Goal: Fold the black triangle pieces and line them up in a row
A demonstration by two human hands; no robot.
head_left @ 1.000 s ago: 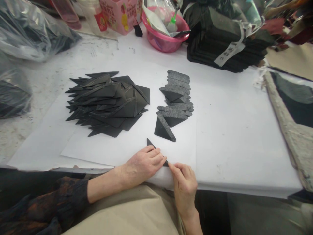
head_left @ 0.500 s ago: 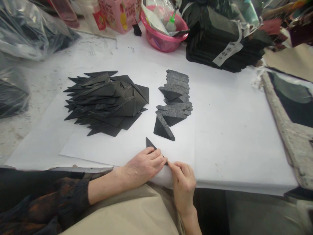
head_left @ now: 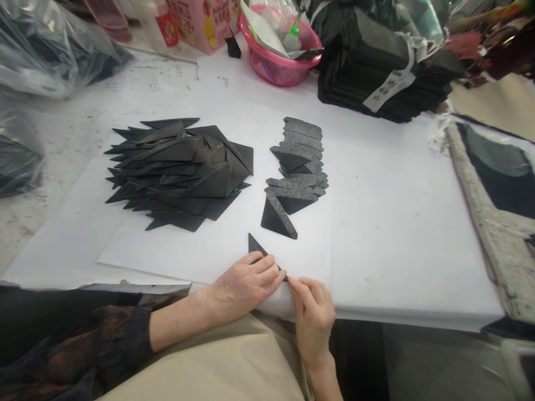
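Observation:
Near the table's front edge lies a black triangular piece (head_left: 255, 244), its lower part covered by my fingers. My left hand (head_left: 246, 281) rests over it with the fingers curled, pressing it against the white paper. My right hand (head_left: 312, 306) pinches the piece's pointed right end between thumb and forefinger. Just beyond my hands is an overlapping row of black pieces with speckled grey strips (head_left: 298, 189); the closest one (head_left: 278, 216) shows its strip slanting across. To the left spreads a large heap of similar black pieces (head_left: 179, 172).
White paper (head_left: 388, 223) covers the table. At the back stand a pink basin (head_left: 278, 69) with a green-tipped bottle, a pink box (head_left: 200, 25) and a tagged stack of black pieces (head_left: 368, 67). Plastic bags (head_left: 54, 50) lie at left; a worn board (head_left: 480, 206) is at right.
The view has shifted slightly, so the heap and table sit a little further left. My hands keep almost the same hold on the black piece.

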